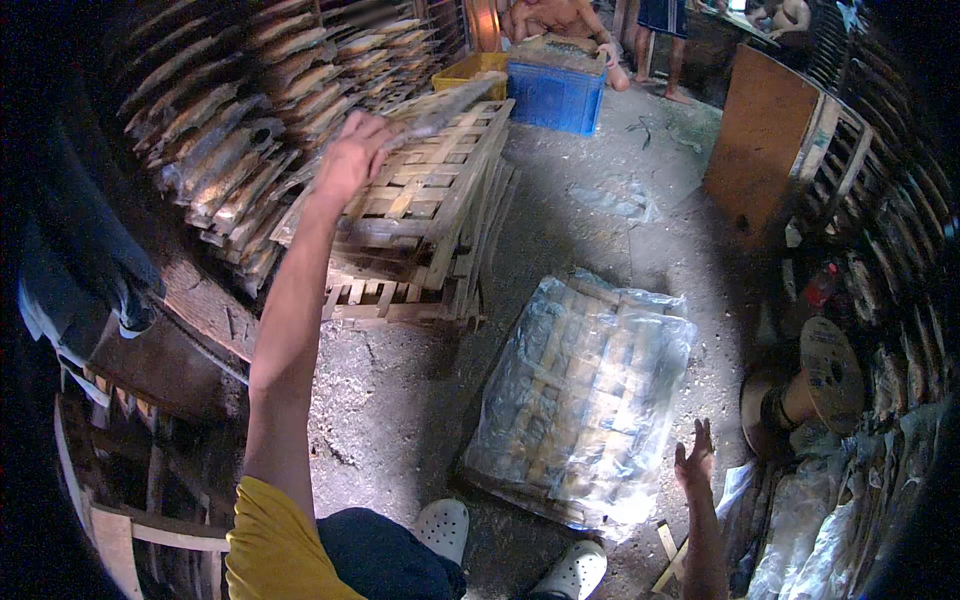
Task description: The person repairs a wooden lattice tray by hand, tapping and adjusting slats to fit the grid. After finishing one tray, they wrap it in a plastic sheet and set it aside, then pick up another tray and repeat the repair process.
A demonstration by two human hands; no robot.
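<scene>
Left of the plastic-covered bundle (585, 395), I find the left hand (355, 157) gripping a grey board (440, 117) over the bare slatted stack (420, 180); right of it, the right hand (695, 462) is open. I judge work unfinished.

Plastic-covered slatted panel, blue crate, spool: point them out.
Plastic-covered slatted panel (585, 395): head view, middle of its clear plastic covering.
Blue crate (553, 98): head view, its front wall.
Spool (798, 398): head view, the core between its two round end discs.
</scene>
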